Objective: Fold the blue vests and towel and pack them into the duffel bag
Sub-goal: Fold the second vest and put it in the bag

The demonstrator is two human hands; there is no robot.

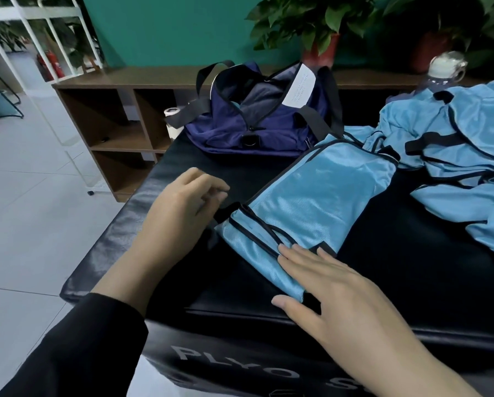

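Folded blue vest [311, 202]: light blue shiny mesh with black piping, folded into a long narrow strip lying diagonally across the middle of the black padded box [397, 282], one end near its front edge. Box front face carries pale block letters, "PLYO" readable, then an "S" cut off by the frame.

Right hand [334, 293]: palm down, fingers straight and spread, fingertips pressing flat on the near end of the folded vest, thumb on the box top beside it. Left hand [182, 207]: black sleeve [76, 348], fingers loosely curled, holding nothing; it sits at the vest's left corner, contact with the fabric not clear from this angle.

Duffel bag [257, 116]: navy with black straps, unzipped and gaping, at the far edge of the box; a white label with print too small to read sticks up inside. Loose heap of blue vests [452, 144] at the far right corner, unfolded. Clear bottle [443, 73] behind the heap. Wooden shelf [111, 116] and potted plants [314, 27] beyond.
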